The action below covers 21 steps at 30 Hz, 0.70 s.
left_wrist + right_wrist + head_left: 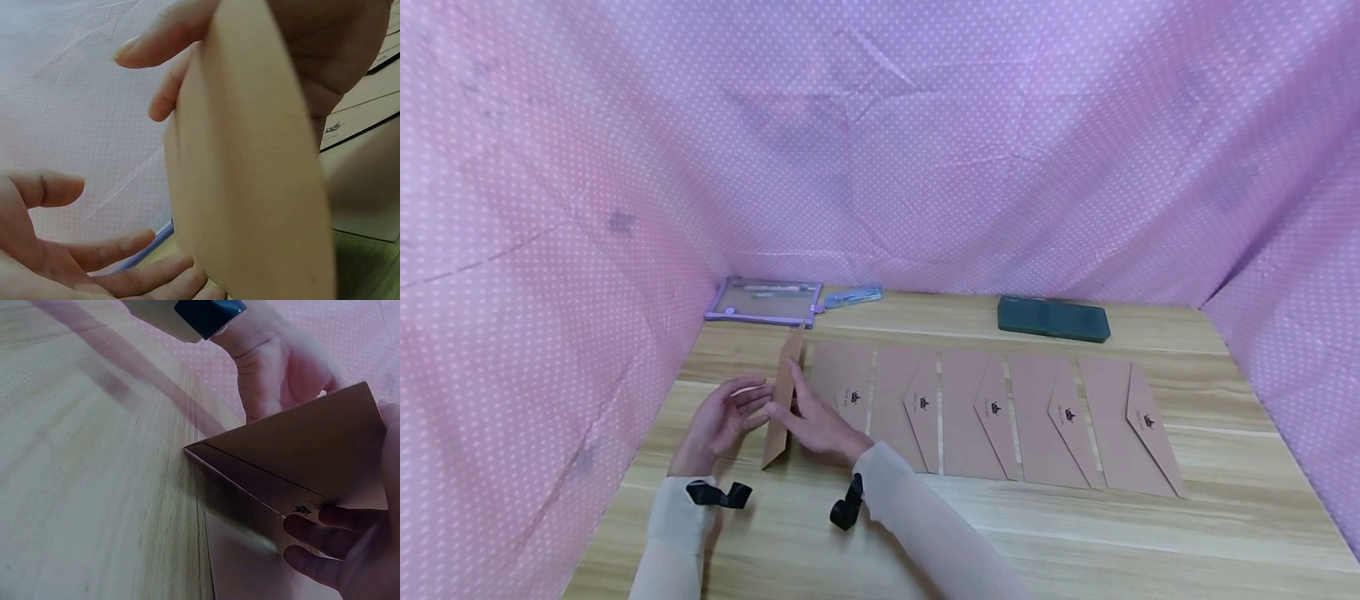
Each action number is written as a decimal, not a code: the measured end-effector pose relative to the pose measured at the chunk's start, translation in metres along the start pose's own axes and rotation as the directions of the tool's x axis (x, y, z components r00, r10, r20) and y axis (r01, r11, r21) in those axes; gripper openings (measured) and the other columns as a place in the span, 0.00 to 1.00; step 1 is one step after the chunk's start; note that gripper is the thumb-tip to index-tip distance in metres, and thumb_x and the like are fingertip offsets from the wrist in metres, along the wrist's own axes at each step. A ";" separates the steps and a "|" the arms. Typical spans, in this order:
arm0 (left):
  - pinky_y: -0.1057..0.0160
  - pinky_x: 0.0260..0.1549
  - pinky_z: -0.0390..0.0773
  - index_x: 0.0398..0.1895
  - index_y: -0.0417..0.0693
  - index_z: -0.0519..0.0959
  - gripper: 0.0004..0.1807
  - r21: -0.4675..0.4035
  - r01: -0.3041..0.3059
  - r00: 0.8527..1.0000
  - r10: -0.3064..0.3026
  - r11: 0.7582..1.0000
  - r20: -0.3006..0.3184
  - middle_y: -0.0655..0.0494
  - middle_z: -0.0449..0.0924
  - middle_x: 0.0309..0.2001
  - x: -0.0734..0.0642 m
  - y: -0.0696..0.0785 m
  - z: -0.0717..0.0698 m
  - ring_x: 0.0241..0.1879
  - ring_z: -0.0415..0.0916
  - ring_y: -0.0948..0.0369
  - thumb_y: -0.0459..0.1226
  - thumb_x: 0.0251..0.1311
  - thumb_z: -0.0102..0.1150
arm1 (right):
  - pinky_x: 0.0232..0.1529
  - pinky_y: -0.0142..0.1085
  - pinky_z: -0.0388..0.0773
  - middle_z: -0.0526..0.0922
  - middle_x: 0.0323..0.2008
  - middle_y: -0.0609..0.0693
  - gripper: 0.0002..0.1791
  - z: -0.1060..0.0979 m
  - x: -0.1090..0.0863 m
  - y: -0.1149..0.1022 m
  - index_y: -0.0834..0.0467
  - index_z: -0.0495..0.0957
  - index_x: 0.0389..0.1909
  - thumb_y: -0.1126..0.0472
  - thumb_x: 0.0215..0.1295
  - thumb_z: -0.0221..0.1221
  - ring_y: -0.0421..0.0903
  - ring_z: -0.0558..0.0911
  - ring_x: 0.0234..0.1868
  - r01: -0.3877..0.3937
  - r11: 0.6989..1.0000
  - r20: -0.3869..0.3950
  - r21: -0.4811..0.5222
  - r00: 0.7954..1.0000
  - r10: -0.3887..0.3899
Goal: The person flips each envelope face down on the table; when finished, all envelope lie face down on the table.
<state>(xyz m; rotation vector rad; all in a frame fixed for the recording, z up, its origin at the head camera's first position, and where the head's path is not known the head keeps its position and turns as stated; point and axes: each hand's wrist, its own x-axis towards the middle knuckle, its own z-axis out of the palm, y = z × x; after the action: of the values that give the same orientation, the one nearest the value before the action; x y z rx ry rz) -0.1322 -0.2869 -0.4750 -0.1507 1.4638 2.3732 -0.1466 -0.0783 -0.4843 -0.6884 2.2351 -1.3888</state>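
Observation:
A brown kraft-paper envelope [781, 408] stands tilted on its edge at the left end of a row of envelopes. My right hand [826, 427] grips it, thumb on the left face and fingers along the right face. In the right wrist view, those fingers lie by the black crown print [301, 509] on the envelope's flap. To its left, my left hand [724, 418] is held palm up with loose, spread fingers, its fingertips [178, 269] right at the lower part of the envelope's plain side.
Several matching envelopes [970, 433] lie flat side by side to the right, flaps with crown prints. At the back are a purple-edged clear zip pouch [763, 307] with pens, a small blue packet [853, 297] and a dark green case [1052, 318]. Pink dotted cloth [880, 167] encloses the wooden table [1075, 550].

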 end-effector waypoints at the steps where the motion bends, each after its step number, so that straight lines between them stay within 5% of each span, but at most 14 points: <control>1: 0.60 0.46 0.85 0.43 0.51 0.85 0.27 -0.017 0.003 1.000 -0.003 1.000 0.004 0.57 0.89 0.42 0.000 0.001 -0.001 0.46 0.85 0.63 0.40 0.80 0.29 | 0.74 0.52 0.65 0.53 0.79 0.59 0.43 0.000 0.000 0.000 0.32 0.25 0.78 0.30 0.73 0.39 0.58 0.65 0.75 0.001 1.000 -0.007 0.000 1.000 -0.001; 13: 0.48 0.48 0.83 0.37 0.48 0.87 0.30 -0.097 0.022 0.999 -0.026 0.995 -0.035 0.55 0.90 0.38 0.000 0.007 0.000 0.43 0.86 0.59 0.40 0.80 0.27 | 0.77 0.51 0.59 0.51 0.80 0.58 0.45 0.001 -0.003 0.002 0.47 0.28 0.81 0.37 0.76 0.42 0.54 0.60 0.78 -0.003 0.999 -0.062 0.045 0.998 0.006; 21: 0.46 0.49 0.82 0.39 0.45 0.87 0.30 -0.102 0.017 0.996 -0.025 0.995 -0.086 0.54 0.89 0.38 -0.001 0.007 0.000 0.44 0.86 0.57 0.44 0.80 0.30 | 0.79 0.50 0.53 0.39 0.82 0.51 0.44 -0.002 -0.003 0.007 0.47 0.26 0.80 0.43 0.78 0.44 0.51 0.53 0.80 0.016 0.996 -0.070 0.091 0.997 -0.010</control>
<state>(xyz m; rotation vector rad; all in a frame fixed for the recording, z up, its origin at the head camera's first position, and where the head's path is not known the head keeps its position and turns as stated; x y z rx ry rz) -0.1339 -0.2898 -0.4693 -0.2975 1.3726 2.4531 -0.1465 -0.0728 -0.4893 -0.6333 2.2073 -1.5337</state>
